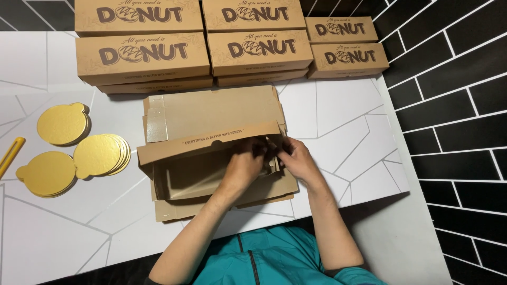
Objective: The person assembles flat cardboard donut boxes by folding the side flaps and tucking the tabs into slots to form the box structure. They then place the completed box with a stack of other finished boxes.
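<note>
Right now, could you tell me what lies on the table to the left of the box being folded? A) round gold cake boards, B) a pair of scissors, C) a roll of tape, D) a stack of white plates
A: round gold cake boards lie in small stacks on the white table, left of the half-folded brown box that both hands work on.

brown cardboard box (211, 121), half-folded, lid flat open behind, front wall raised, lying mid-table

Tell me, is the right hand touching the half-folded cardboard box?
Touching. The head view shows the right hand with fingers pinching the right end wall of the half-folded cardboard box.
</note>
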